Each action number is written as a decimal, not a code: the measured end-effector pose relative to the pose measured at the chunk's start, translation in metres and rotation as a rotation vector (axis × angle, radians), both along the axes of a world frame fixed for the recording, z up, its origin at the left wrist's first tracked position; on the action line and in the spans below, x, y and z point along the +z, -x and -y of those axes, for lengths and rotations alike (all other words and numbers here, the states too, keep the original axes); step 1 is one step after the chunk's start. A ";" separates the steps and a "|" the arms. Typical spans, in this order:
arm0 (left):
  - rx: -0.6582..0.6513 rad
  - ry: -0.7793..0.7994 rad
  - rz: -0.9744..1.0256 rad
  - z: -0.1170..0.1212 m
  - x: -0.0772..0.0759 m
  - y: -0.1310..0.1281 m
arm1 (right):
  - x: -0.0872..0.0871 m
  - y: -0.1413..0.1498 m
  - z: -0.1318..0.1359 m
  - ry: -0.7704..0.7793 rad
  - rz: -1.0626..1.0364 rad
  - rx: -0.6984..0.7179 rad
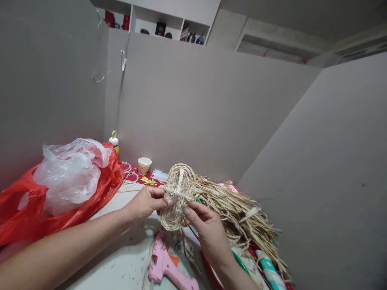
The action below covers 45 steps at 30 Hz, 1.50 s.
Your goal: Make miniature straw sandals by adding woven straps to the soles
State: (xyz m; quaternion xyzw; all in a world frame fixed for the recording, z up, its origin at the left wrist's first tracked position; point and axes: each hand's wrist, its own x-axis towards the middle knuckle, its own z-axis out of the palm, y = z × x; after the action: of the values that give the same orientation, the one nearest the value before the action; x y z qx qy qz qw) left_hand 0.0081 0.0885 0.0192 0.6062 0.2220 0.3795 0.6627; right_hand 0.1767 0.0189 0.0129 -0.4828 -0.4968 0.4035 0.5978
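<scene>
Over the pink glue gun [162, 261], my left hand [144, 206] and right hand [209, 226] pinch opposite edges of woven straw piece [177, 189], cup [144, 166] print illegible, grey panel [193, 104] well beyond.

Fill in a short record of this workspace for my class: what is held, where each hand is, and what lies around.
Held item: woven straw piece, long and rounded, with a strip across its middle
Left hand: pinching the piece's left side
Right hand: fingers and thumb at its right side
Tool: pink glue gun, lying on the white table
Material: loose straw bundle, to the right
Left side: red bag with whitish plastic
Behind: paper cup, upright
</scene>
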 end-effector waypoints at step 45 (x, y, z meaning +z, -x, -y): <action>0.434 -0.126 -0.229 -0.067 -0.016 0.033 | -0.016 -0.016 -0.017 0.056 -0.042 -0.065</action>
State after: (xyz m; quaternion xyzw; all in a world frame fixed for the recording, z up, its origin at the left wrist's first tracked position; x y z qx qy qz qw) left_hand -0.0251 0.1557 0.0036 0.6236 0.3965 0.4550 0.4969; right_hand 0.1930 0.0357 -0.0036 -0.5068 -0.4566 0.4075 0.6071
